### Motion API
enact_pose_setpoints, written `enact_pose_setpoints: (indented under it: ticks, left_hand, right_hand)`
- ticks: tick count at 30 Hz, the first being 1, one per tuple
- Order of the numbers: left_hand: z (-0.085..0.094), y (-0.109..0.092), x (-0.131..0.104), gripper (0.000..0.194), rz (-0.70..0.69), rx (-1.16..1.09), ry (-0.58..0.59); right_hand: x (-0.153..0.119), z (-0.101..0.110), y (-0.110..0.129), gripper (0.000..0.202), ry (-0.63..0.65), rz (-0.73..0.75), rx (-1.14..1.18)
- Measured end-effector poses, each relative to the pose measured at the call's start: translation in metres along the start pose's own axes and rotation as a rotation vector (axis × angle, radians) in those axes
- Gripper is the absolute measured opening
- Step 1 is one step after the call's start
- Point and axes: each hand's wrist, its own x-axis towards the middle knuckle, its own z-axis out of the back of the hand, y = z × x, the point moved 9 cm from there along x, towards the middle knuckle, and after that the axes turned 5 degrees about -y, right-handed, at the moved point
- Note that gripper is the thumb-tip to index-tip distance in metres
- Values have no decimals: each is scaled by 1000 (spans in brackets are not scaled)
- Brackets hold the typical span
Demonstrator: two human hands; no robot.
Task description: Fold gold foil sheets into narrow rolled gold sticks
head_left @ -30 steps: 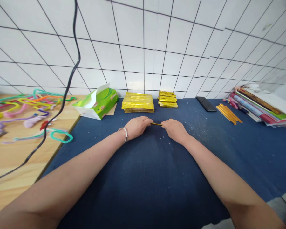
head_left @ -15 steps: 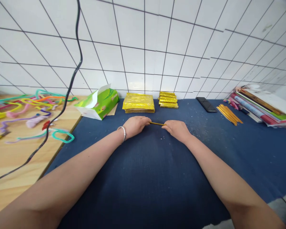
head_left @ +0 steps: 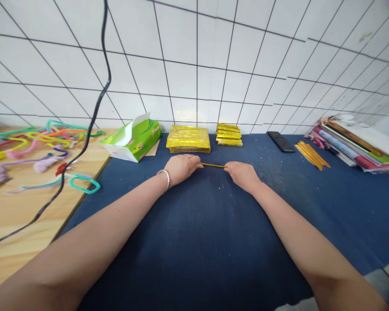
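A thin gold strip (head_left: 213,165), seemingly folded or rolled foil paper, runs straight between my two hands over the dark blue table cover (head_left: 207,242). My left hand (head_left: 183,167), below a silver bangle, pinches its left end. At the other end, my right hand (head_left: 242,175) is closed on it with thumb and fingers together. Just behind the hands sits a stack of gold foil sheets (head_left: 188,139). To its right lies a smaller pile of folded gold strips (head_left: 228,134).
A green tissue pack (head_left: 139,140) stands at the back left. Coloured pipe cleaners (head_left: 48,160) lie on the wooden board (head_left: 26,220), with a black cable (head_left: 97,108) hanging across. A phone (head_left: 280,141), loose gold strips (head_left: 312,154) and stacked books (head_left: 353,149) lie right.
Both hands have shifted very slightly, and a bit more of the gold strip shows between them. The hold at both ends stays the same.
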Motion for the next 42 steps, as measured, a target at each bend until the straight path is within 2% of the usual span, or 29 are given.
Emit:
enact_pose_setpoints:
  ticks: [7, 14, 20, 25, 29, 35, 42]
  left_hand:
    - [2, -6, 0, 39, -100, -5, -5]
    - [0, -4, -1, 38, -116, -17, -19]
    - [7, -4, 0, 36, -127, -17, -82]
    - [12, -8, 0, 34, -173, -39, -117]
    - [8, -3, 0, 33, -141, -95, -96]
    - [-6, 9, -1, 27, -28, -313, -37]
    - [-6, 6, -2, 24, 24, -450, 4]
  right_hand:
    - [0, -1, -2, 29, -6, 3, -26]
    - [-2, 0, -7, 34, -63, 25, -47]
    - [-2, 11, -3, 37, -150, 71, -54]
    - [-3, 13, 1, 35, -174, 111, -21]
    - [-4, 10, 0, 35, -177, 125, -27]
    - [-4, 2, -6, 36, -156, 86, -29]
    - [-2, -8, -11, 33, -88, 34, -25]
